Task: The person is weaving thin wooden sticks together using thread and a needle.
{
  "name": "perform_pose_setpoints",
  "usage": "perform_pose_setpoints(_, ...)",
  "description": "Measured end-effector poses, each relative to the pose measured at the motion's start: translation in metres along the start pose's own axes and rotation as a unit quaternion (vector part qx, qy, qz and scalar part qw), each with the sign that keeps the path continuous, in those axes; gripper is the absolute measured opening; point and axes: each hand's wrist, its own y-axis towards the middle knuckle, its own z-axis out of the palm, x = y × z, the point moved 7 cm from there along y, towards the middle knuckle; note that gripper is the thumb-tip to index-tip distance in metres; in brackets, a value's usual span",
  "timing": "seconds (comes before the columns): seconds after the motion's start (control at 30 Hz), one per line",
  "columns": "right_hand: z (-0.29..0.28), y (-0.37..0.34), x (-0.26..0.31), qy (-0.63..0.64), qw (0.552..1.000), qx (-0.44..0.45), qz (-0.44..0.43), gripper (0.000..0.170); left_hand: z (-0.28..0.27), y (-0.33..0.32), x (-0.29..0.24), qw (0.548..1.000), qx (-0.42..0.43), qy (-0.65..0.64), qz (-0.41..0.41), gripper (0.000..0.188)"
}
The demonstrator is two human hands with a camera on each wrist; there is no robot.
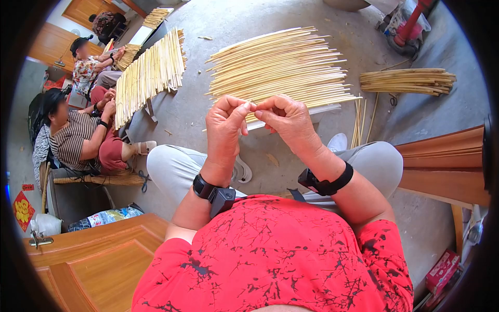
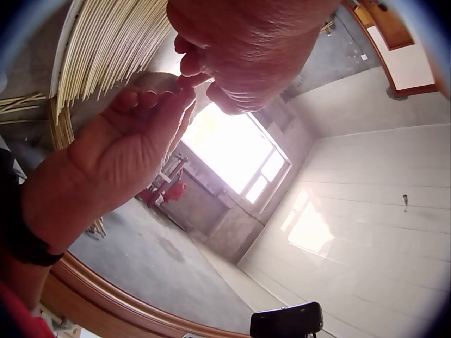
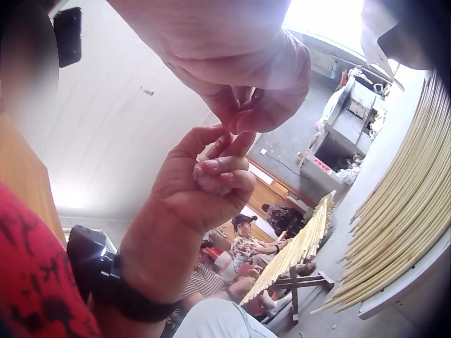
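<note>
In the head view, my left hand and my right hand meet in front of me, thumbs and index fingertips pinched together tip to tip. A small pale piece shows between them; I cannot tell what kind of thing it is, as the fingers mostly hide it. Just beyond the hands, many long, thin, straw-coloured stalks lie side by side on a low white board. In the right wrist view, the stalks stretch away to the right of both hands.
A bundle of stalks lies at the right, with several loose stalks leaning near the board. Two seated people work at another stalk-covered table on the left, and a third sits farther back. A wooden door stands at lower left.
</note>
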Motion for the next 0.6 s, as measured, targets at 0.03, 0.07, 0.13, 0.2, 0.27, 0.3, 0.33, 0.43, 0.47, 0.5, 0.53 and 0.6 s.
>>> perform_pose_setpoints(0.03, -0.0002, 0.0000, -0.0001, 0.000, 1.000, 0.000, 0.000, 0.007, -0.0004, 0.0005, 0.0006, 1.000, 0.000, -0.009, 0.000, 0.005)
perform_pose_setpoints(0.07, -0.0001, 0.0000, 0.0002, 0.002, 1.000, -0.001, -0.001, 0.007, -0.0007, 0.0008, 0.0011, 1.000, 0.000, -0.018, 0.000, 0.006)
perform_pose_setpoints(0.13, 0.0000, 0.0001, 0.0002, 0.004, 1.000, -0.002, -0.002, 0.006, -0.0011, 0.0009, 0.0022, 1.000, -0.001, -0.018, -0.001, 0.006)
perform_pose_setpoints(0.2, 0.0002, 0.0003, -0.0007, 0.012, 1.000, -0.004, 0.001, 0.006, -0.0010, 0.0007, 0.0025, 1.000, -0.001, -0.017, -0.003, 0.006)
perform_pose_setpoints(0.27, -0.0003, 0.0004, -0.0015, 0.008, 1.000, -0.005, 0.002, 0.006, 0.0005, 0.0006, 0.0028, 1.000, 0.000, -0.022, -0.006, 0.007)
perform_pose_setpoints(0.3, 0.0000, 0.0001, -0.0016, 0.004, 1.000, -0.006, 0.003, 0.006, 0.0004, 0.0005, 0.0028, 1.000, 0.001, -0.022, -0.006, 0.007)
perform_pose_setpoints(0.33, 0.0002, 0.0000, -0.0019, 0.005, 1.000, -0.007, 0.003, 0.006, 0.0001, 0.0004, 0.0029, 1.000, -0.001, -0.020, -0.006, 0.007)
perform_pose_setpoints(0.43, 0.0001, 0.0003, -0.0034, -0.001, 1.000, -0.007, 0.002, 0.007, -0.0003, 0.0003, 0.0039, 1.000, -0.003, -0.021, -0.008, 0.007)
perform_pose_setpoints(0.47, 0.0002, 0.0001, -0.0037, 0.003, 1.000, -0.009, 0.002, 0.007, -0.0005, 0.0001, 0.0042, 1.000, -0.003, -0.024, -0.009, 0.007)
perform_pose_setpoints(0.5, 0.0001, 0.0000, -0.0042, 0.007, 1.000, -0.010, 0.003, 0.008, -0.0004, 0.0000, 0.0045, 1.000, -0.003, -0.024, -0.009, 0.007)
perform_pose_setpoints(0.53, -0.0001, -0.0001, -0.0048, 0.007, 1.000, -0.010, 0.002, 0.008, -0.0004, 0.0001, 0.0049, 1.000, -0.003, -0.024, -0.009, 0.007)
perform_pose_setpoints(0.6, -0.0005, 0.0000, -0.0046, -0.002, 1.000, -0.012, -0.005, 0.007, -0.0001, 0.0001, 0.0048, 1.000, -0.003, -0.023, -0.009, 0.007)
